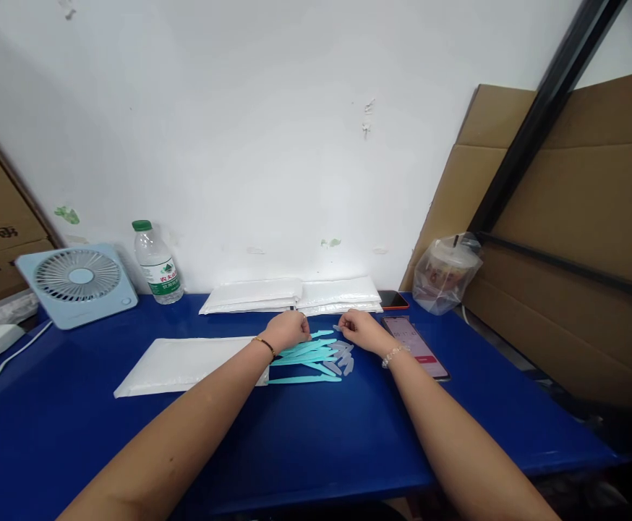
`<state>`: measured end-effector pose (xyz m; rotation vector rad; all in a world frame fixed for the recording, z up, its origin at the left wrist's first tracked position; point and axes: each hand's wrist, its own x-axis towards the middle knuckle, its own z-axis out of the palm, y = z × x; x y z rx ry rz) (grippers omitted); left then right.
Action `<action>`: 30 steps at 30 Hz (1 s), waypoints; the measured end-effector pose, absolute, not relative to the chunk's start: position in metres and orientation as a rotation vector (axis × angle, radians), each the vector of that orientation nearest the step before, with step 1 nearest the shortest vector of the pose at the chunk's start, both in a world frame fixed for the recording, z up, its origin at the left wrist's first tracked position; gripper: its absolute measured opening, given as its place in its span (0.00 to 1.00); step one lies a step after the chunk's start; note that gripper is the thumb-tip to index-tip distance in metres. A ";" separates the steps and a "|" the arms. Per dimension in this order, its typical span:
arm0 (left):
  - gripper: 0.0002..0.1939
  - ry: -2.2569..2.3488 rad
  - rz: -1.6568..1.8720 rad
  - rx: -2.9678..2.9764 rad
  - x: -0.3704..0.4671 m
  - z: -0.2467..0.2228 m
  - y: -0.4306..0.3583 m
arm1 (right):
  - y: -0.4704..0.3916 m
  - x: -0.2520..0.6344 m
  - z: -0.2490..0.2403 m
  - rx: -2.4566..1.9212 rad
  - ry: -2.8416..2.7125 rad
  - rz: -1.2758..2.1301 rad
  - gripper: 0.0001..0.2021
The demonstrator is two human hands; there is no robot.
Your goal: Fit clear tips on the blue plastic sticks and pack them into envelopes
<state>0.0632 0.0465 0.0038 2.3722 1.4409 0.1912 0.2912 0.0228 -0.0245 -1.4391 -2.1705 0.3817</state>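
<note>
Several turquoise plastic sticks (308, 354) lie in a loose pile on the blue table, beside small translucent caps (343, 356). My left hand (288, 331) is closed at the pile's upper left, its fingertips on one turquoise stick (322, 333) that points right. Just above the caps, my right hand (360, 330) pinches a small translucent cap (337, 328). A short gap separates the stick from that cap. Under my left forearm lies a white padded envelope (186, 362), touching the ends of some sticks.
More white envelopes (340, 293) lie along the wall. A lit phone (416, 347), another phone (393, 299) and a bagged cup (446, 273) are at right. The fan (80, 282) and water bottle (158, 268) stand at left on the blue table (316, 449).
</note>
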 end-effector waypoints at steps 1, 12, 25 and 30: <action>0.06 1.440 0.173 2.367 0.065 0.004 0.048 | 0.023 0.292 -0.025 -1.446 -2.149 0.407 0.05; 0.05 1.475 0.356 2.382 0.060 -0.008 0.038 | 0.026 0.294 -0.029 -1.440 -2.095 0.624 0.08; 0.08 1.272 0.606 2.410 0.054 0.007 0.031 | 0.013 0.273 -0.013 -1.271 -2.070 0.536 0.07; 0.08 1.292 0.500 2.419 0.051 0.000 0.035 | 0.009 0.273 -0.006 -1.366 -2.105 0.489 0.08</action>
